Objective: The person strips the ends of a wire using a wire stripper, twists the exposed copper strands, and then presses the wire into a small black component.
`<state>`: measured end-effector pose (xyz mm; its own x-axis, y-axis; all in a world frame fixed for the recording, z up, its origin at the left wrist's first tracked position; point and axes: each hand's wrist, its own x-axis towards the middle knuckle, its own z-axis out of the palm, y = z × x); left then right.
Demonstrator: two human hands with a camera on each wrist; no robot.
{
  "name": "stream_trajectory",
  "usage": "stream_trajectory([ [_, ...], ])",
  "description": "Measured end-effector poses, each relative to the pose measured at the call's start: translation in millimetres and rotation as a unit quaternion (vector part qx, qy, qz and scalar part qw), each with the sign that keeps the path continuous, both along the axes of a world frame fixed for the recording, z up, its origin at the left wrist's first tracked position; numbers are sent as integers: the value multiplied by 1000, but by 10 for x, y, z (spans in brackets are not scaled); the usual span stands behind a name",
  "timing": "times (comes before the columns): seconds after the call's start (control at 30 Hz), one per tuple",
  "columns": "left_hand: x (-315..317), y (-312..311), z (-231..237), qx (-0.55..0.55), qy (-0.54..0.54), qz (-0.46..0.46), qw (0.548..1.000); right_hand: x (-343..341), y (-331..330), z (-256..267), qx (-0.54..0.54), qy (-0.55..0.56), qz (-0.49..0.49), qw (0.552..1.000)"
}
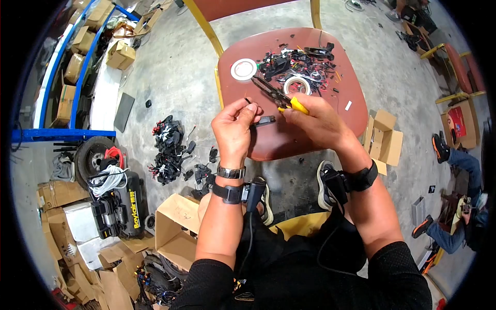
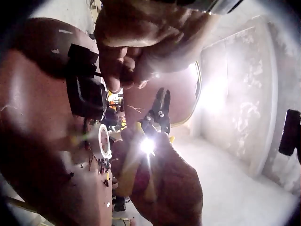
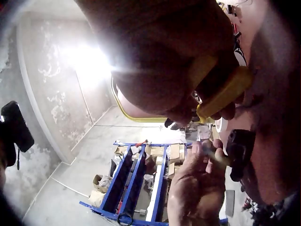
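My left hand pinches a thin dark wire between thumb and fingers. A fine copper-coloured end sticks up past the fingertips. Hanging from this wire is a black plastic module, close over the chair seat. My right hand grips wire strippers by their yellow handles. Their dark metal nose points up and left, above the seat and apart from the wire. In the right wrist view, the left hand and the module show below the yellow handles.
Two tape rolls, one white and one with a pale ring, lie by a heap of black plastic scraps and wire bits. More black parts are piled on the floor. Cardboard boxes stand beside both legs. A compressor is at left.
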<state>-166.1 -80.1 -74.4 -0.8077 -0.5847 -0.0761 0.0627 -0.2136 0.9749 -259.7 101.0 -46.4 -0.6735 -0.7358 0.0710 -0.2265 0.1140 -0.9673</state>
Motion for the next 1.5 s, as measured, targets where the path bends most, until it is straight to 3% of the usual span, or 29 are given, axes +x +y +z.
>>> stream_trajectory([
  [0.23, 8, 66, 51, -51, -45, -2, 998, -12, 10, -28, -7, 14, 13, 1000],
  [0.43, 44, 125, 117, -96, -34, -6, 995, -30, 45, 53, 52, 6, 34, 998],
  [0.93, 80, 91, 78, -151, -28, -14, 988, 45, -14, 48, 1, 0, 17, 1000],
  [1.23, 92, 93, 82, -151, -23, -27, 988, 43, 12, 128, 32, -27, 26, 999],
  [1.33, 88, 99, 113, -137, -41, -26, 989, 54, -4, 78, -14, 14, 13, 1000],
  [1.5, 87, 110, 118, -133, -41, -26, 990, 62, -8, 58, 3, 23, 3, 1000],
])
